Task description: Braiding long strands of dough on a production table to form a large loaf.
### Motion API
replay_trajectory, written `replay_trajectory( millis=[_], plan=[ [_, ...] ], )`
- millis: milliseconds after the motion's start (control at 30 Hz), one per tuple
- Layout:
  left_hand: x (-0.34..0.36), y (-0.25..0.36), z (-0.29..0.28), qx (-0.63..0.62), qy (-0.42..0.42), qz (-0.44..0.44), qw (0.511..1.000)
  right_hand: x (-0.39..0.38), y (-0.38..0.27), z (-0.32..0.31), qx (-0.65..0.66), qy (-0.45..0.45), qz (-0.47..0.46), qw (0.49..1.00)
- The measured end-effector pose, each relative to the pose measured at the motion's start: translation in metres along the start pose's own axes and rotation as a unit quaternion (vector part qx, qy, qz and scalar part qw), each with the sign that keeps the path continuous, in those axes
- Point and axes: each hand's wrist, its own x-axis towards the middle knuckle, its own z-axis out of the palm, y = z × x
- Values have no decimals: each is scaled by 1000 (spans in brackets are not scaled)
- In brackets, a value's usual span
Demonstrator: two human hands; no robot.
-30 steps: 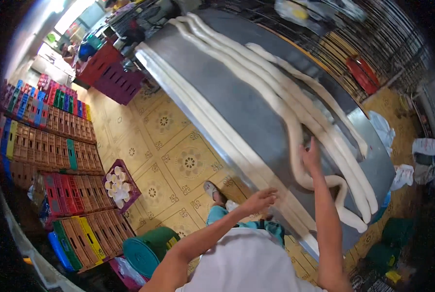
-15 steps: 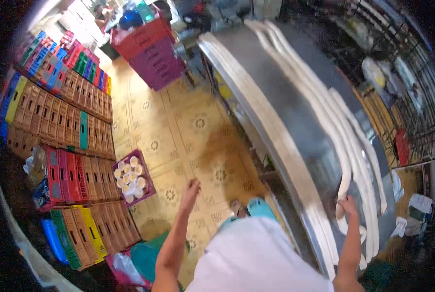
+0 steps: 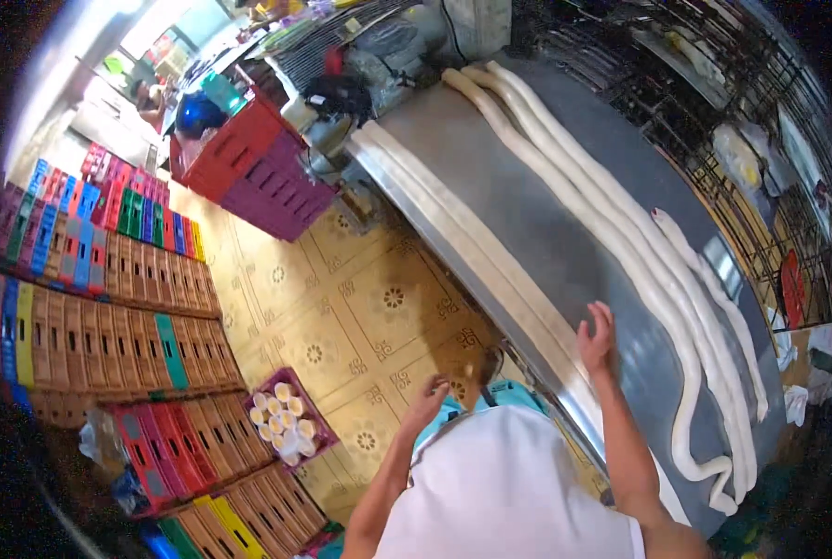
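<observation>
Long white dough ropes (image 3: pixel 688 373) run side by side down a steel table (image 3: pixel 491 177) at my right. Their near ends curve and bunch up, and a shorter rope (image 3: pixel 737 331) lies at the far side. Over the table hovers my right hand (image 3: pixel 598 340), its fingers spread and nothing in it, left of the ropes and close to the pale flat strips (image 3: pixel 491 256) along the near edge. My left hand (image 3: pixel 425 407) hangs over the floor in front of my body, fingers loosely bent, with nothing seen in it.
Stacked plastic crates (image 3: pixel 109 345) line the left side. A purple crate with several pale round-topped items (image 3: pixel 284 424) stands on the tiled floor (image 3: pixel 369 317). Red and purple crates (image 3: pixel 258 177) stand at the table's far end; wire racks (image 3: pixel 714 177) stand behind the table.
My right hand has let go of a dough rope's near end and moved left, opening. My left hand has come nearer my body. The view has shifted.
</observation>
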Motion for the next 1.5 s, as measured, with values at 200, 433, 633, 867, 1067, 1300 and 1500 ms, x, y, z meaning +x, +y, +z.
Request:
replay_trajectory(
  millis=[200, 433, 633, 867, 1067, 1300, 1500],
  plan=[
    [106, 102, -39, -50, -18, -14, 998, 105, -62, 63, 57, 20, -52, 997],
    [279, 234, -80, -141, -144, -38, 979, 216, -99, 142, 38, -9, 17, 999],
    [539, 352, -85, -18, -109, 71, 991, 315, -124, 204, -38, 0, 124, 992],
    [803, 459, -58, 66, 5, 228, 971, 449, -106, 270, -163, -4, 136, 977],
    [841, 501, -61, 224, -18, 185, 957, 471, -99, 304, -216, 20, 163, 963],
    [797, 511, -58, 260, -10, 225, 939, 452, -83, 311, -214, -7, 202, 956],
    [703, 522, -111, 95, -208, 233, 945, 459, -72, 310, -244, -38, 238, 939]
  ],
)
